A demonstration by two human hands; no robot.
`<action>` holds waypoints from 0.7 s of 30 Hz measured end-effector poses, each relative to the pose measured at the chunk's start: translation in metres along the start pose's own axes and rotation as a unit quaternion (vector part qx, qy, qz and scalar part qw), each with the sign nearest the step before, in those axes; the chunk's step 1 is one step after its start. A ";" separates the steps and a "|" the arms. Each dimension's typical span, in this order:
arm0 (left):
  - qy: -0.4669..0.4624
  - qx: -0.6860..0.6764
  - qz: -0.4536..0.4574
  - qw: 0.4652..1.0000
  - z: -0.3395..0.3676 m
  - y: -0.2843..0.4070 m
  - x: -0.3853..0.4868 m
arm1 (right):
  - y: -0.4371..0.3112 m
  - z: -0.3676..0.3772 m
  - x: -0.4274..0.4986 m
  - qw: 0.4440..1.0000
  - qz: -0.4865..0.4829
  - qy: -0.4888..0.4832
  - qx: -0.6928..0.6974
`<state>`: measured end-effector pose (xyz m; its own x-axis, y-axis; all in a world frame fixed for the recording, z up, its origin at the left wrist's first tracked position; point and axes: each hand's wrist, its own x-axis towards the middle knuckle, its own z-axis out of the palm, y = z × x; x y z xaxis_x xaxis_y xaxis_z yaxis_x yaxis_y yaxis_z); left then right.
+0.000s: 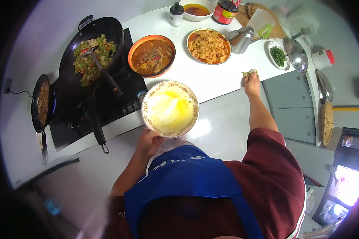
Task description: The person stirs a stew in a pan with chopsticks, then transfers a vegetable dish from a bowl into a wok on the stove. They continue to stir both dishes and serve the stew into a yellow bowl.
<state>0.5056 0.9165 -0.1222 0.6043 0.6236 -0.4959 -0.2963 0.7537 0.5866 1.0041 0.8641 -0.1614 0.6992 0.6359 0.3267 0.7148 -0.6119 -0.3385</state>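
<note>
My left hand (151, 142) grips the near rim of a floral-edged ceramic plate (170, 110), which is smeared with yellow, oily residue. Out to the right, at the counter's front edge, my right hand (252, 80) has its fingers closed on a small crumpled cloth or wipe (249, 72); its exact kind is unclear. Beyond the plate stands an orange-rimmed bowl of stew (153, 56). A dish of chopped food in red sauce (209, 47) lies farther right. The black wok (68, 65) holds green peppers and meat (94, 56), with a ladle (103, 70) resting in it.
A frying pan (42, 103) with food is at far left on the black cooktop (107, 112). The wok's handle (96, 125) juts over the counter edge. Along the back stand a metal pot (242, 40), a seasoning jar (176, 15), a sauce jar (225, 12) and a dish of chopped greens (278, 56).
</note>
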 end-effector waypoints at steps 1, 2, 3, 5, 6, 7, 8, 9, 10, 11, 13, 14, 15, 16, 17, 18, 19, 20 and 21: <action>0.005 0.009 0.000 1.000 0.012 -0.001 0.010 | 0.010 0.000 0.008 1.000 0.025 -0.004 -0.013; -0.003 -0.025 0.011 1.000 0.019 -0.005 0.019 | 0.009 -0.001 0.012 0.999 0.031 -0.003 -0.005; -0.009 -0.025 0.013 1.000 0.022 -0.009 0.030 | 0.009 -0.003 0.015 0.999 0.037 -0.003 0.003; -0.017 -0.018 0.020 1.000 0.029 -0.009 0.046 | 0.005 0.000 0.017 0.999 0.041 -0.025 0.007; -0.004 -0.023 0.025 0.999 0.034 -0.013 0.048 | 0.007 -0.002 0.012 0.998 0.038 -0.047 -0.001; 0.005 -0.021 0.022 1.000 0.039 -0.012 0.052 | 0.007 -0.002 0.008 0.997 0.037 -0.070 -0.009; 0.015 -0.019 0.017 1.000 0.042 -0.013 0.054 | 0.006 -0.003 0.003 0.995 0.034 -0.089 -0.004; 0.025 -0.018 0.013 0.999 0.041 -0.013 0.056 | 0.005 -0.003 -0.001 0.997 0.018 -0.080 0.007; 0.014 -0.023 0.012 1.000 0.038 -0.015 0.060 | 0.001 -0.008 -0.009 0.997 0.003 -0.075 0.017; 0.012 -0.024 0.015 1.000 0.035 -0.016 0.063 | -0.002 -0.009 -0.014 0.997 -0.013 -0.071 0.026; 0.006 -0.024 0.018 1.000 0.035 -0.016 0.068 | 0.000 -0.006 -0.018 0.996 -0.033 -0.067 0.044; 0.013 -0.035 0.022 0.999 0.040 -0.018 0.070 | 0.002 -0.007 -0.019 0.995 -0.035 -0.067 0.059; 0.015 -0.034 0.021 0.999 0.043 -0.017 0.073 | 0.003 -0.006 -0.020 0.994 -0.037 -0.069 0.074; 0.017 -0.035 0.016 0.999 0.049 -0.015 0.075 | 0.005 -0.005 -0.020 0.994 -0.038 -0.055 0.086; 0.020 -0.036 0.011 0.999 0.051 -0.015 0.077 | 0.007 -0.003 -0.021 0.993 -0.036 -0.056 0.093; 0.016 -0.050 0.006 0.999 0.049 -0.018 0.079 | 0.009 -0.002 -0.022 0.993 -0.033 -0.058 0.100; 0.046 -0.043 0.009 0.998 0.055 -0.020 0.079 | 0.008 -0.004 -0.019 0.992 -0.032 -0.055 0.106; 0.075 -0.035 0.011 0.997 0.061 -0.022 0.080 | 0.007 -0.007 -0.018 0.994 -0.025 -0.067 0.084; 0.103 -0.028 0.012 0.994 0.065 -0.023 0.079 | 0.004 -0.008 -0.019 0.994 -0.014 -0.071 0.085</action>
<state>0.6082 0.9348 -0.1331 0.4336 0.6672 -0.6057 -0.3532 0.7442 0.5669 0.9941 0.8461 -0.1622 0.6618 0.7185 0.2140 0.7119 -0.5130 -0.4796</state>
